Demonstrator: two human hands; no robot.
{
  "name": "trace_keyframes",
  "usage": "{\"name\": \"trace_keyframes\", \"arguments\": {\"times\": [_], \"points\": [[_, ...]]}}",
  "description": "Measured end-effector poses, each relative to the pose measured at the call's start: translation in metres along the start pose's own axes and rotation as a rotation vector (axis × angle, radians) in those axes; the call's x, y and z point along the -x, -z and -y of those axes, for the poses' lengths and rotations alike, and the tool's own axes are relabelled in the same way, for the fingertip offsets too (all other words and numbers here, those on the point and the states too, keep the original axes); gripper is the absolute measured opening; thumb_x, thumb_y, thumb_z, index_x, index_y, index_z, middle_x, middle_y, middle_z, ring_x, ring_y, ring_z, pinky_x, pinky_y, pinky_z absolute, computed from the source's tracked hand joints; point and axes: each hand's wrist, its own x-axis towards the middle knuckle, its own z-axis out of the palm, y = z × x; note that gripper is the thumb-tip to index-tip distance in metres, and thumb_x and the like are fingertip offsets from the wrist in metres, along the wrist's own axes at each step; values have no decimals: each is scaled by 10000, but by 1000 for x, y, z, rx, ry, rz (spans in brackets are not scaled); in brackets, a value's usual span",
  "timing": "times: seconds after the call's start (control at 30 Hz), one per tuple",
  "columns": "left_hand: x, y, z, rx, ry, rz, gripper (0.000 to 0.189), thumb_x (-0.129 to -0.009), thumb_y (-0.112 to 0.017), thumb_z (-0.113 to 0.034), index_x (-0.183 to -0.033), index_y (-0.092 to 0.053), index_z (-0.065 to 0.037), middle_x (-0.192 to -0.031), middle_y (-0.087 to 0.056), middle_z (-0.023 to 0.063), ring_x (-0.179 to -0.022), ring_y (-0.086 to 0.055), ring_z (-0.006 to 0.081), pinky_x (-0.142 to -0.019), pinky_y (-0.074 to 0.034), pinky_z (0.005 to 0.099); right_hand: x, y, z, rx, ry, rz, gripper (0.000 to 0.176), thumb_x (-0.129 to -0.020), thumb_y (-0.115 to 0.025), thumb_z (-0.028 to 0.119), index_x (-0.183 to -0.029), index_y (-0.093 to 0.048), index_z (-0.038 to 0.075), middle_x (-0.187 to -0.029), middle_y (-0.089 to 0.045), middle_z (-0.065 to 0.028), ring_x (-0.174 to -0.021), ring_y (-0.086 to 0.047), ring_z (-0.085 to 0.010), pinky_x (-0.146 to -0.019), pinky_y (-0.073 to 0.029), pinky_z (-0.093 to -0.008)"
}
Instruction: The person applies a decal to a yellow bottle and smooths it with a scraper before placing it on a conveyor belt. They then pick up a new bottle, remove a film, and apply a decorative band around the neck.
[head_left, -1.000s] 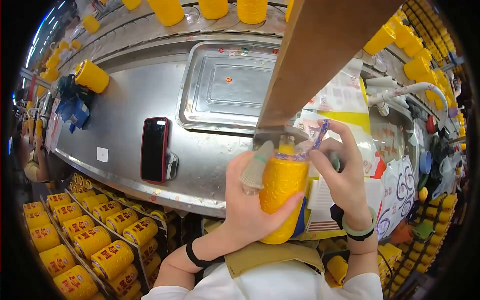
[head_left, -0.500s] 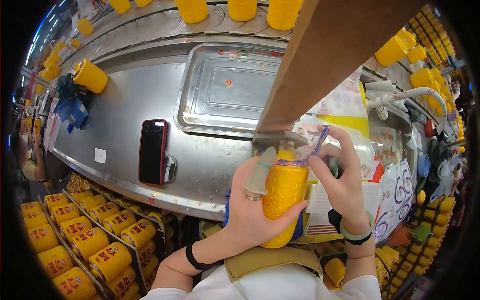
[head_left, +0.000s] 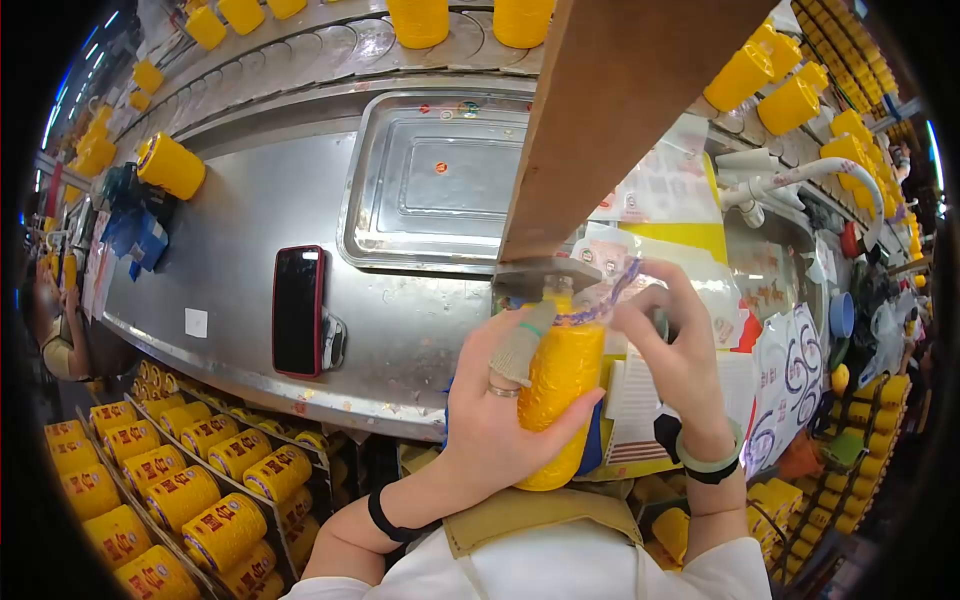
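My left hand [head_left: 490, 425] is wrapped around a yellow embossed bottle [head_left: 565, 400] with a clear neck, tilted slightly in front of my apron. A pale finger cot [head_left: 512, 352] covers its thumb or a finger, and that digit lies along the bottle's shoulder. Around the base of the neck runs a purple patterned strip [head_left: 582, 316], and its free end stands off to the right. My right hand [head_left: 685, 355] pinches that free end between thumb and forefinger, with the other fingers curled. The bottle's top is close to a metal bracket [head_left: 550, 268] below a wooden beam.
The wooden beam [head_left: 610, 120] slants across the bench. Left of it are a metal tray [head_left: 350, 225] and a phone [head_left: 300, 310]. Sheets with purple strips [head_left: 795, 375] lie to the right. Yellow containers [head_left: 418, 22] stand on a conveyor behind; racks hold printed yellow cans [head_left: 225, 530].
My right hand has tipped the strip's free end lower and leftward, so it slants out from the neck. The view has shifted slightly, and containers on the conveyor have changed position.
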Motion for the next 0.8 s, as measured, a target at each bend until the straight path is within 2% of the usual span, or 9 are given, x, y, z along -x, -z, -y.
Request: {"name": "trace_keyframes", "arguments": {"times": [0.03, 0.13, 0.17, 0.23, 0.27, 0.33, 0.43, 0.63, 0.8], "points": [[0, 0, 1, 2, -3, 3, 737, -726, -943, -178, -1345, -599, 26, -1292, -606, 198, -1141, -636, 334, -992, -523, 403, 0, 8, -5, 0, -1, -5, 365, -957, -699, 44, -1293, -570, -20, -803, -678, -41, -713, -557, -72, -664, -433, -252], [1, -2, 2, 10, -18, -10, 715, -734, -933, -167, -1342, -605, 22, -1290, -610, 196, -1147, -634, 334, -998, -517, 405, 6, 23, -14, 476, -158, -32, 145, -947, -738, 126, -948, -696, -13, -833, -683, -141, -725, -605, -208, -682, -472, -322], [2, -2, 1, 27, 5, -8, 707, -746, -921, -173, -1348, -600, 13, -1313, -605, 202, -1184, -614, 362, -1015, -513, 434, 8, 22, -13, 476, -157, -33, 145, -947, -738, 126, -948, -696, -13, -833, -683, -141, -725, -605, -208, -682, -472, -322], [3, -3, 0, 44, 28, -5, 698, -759, -909, -179, -1355, -596, 5, -1336, -599, 208, -1222, -595, 391, -1031, -510, 463, 11, 17, -8, 551, 153, -202, 127, -933, -729, 113, -1004, -734, 7, -948, -674, -139, -810, -609, -247, -723, -483, -330], [3, -3, 0, 35, 22, -11, 695, -759, -907, -176, -1353, -598, 6, -1333, -601, 207, -1222, -594, 392, -1031, -510, 462, 12, 10, -3, 549, 153, -204, 127, -933, -729, 113, -1004, -734, 7, -948, -674, -139, -810, -609, -247, -723, -483, -330], [2, -3, -1, 24, 13, -11, 691, -759, -905, -172, -1352, -599, 8, -1331, -602, 207, -1222, -594, 393, -1030, -510, 461, 15, -7, 8, 390, 462, -159, 193, -913, -722, 101, -1092, -764, 44, -1045, -648, -122, -878, -583, -266, -754, -480, -355], [3, -2, -1, 7, -1, -8, 668, -760, -901, -168, -1337, -614, 8, -1322, -607, 206, -1218, -596, 396, -1030, -508, 462, 14, -17, 7, 372, 532, -19, 250, -902, -730, 105, -1146, -776, 76, -1061, -640, -92, -875, -563, -266, -772, -475, -367], [0, 0, 1, 0, -17, -11, 632, -752, -902, -155, -1306, -640, 1, -1310, -616, 201, -1208, -605, 390, -1024, -516, 447, 11, -21, 4, 376, 572, -54, 210, -896, -745, 131, -1093, -779, 65, -1012, -671, -87, -881, -562, -278, -765, -474, -375], [9, 2, 16, 191, 77, 30, 686, -781, -861, -103, -1384, -554, 12, -1355, -591, 176, -1249, -600, 300, -1096, -475, 441, 10, -17, -1, 373, 581, -77, 168, -905, -744, 140, -1049, -780, 62, -969, -687, -86, -864, -574, -283, -766, -481, -376]]}}
